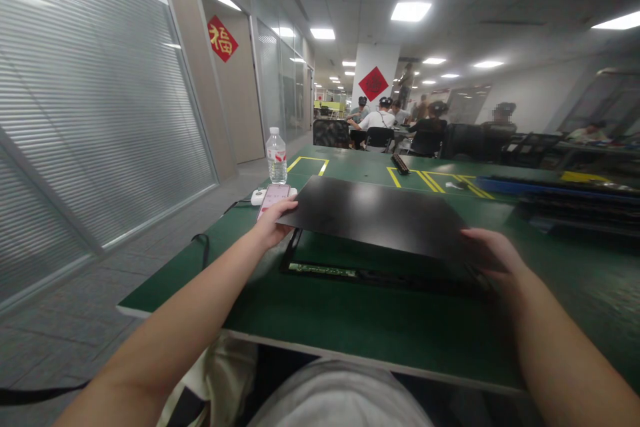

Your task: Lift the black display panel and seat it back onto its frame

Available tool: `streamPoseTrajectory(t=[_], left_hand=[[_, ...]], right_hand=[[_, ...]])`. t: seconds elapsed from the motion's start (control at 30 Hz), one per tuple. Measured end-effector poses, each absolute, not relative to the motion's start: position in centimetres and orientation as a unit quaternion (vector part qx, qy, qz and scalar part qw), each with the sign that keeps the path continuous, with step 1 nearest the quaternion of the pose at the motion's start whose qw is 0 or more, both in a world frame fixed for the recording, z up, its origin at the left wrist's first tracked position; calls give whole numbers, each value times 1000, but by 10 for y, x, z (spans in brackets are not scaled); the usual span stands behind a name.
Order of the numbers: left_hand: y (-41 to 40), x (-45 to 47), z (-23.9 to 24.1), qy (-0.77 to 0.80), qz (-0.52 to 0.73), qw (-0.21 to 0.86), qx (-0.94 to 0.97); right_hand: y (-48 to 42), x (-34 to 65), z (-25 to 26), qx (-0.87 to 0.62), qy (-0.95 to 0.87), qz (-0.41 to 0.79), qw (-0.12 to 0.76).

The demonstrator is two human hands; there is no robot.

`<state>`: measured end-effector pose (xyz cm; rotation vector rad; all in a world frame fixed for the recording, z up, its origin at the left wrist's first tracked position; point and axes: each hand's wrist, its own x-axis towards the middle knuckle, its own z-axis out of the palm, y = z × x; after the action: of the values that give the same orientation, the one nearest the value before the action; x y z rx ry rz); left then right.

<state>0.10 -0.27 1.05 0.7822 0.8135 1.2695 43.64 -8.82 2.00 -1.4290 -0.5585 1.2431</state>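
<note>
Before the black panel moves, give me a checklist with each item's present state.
1. Left hand gripping the black panel: ok, at its left edge.
2. Right hand gripping it: ok, at the right end, though blurred.
3. Panel clear of the dark frame below: cannot tell; the far side is hidden.
4. Green circuit strip fully uncovered: cannot tell.
5. Bottle upright: ok.
6. Phone clear of the left hand: cannot tell; they overlap in view.

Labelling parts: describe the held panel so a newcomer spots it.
Find the green table. Over it, the left hand and right hand hold a black panel by opposite ends. Unlike the dark part beneath, which shows a green strip, it is plain.
</note>
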Motion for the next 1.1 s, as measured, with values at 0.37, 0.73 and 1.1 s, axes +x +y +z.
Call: streamPoseTrajectory(t=[0.37,0.73,1.1], left_hand=[[-8,-1,17,342,603,609,385],[-4,2,6,456,530,593,399],[-9,15,-9,488,504,569,429]], right_hand=[[-67,464,-2,-540,-287,531,587],[-69,462,-1,-671,-320,399,537],[-62,474,-17,-700,-317,348,537]])
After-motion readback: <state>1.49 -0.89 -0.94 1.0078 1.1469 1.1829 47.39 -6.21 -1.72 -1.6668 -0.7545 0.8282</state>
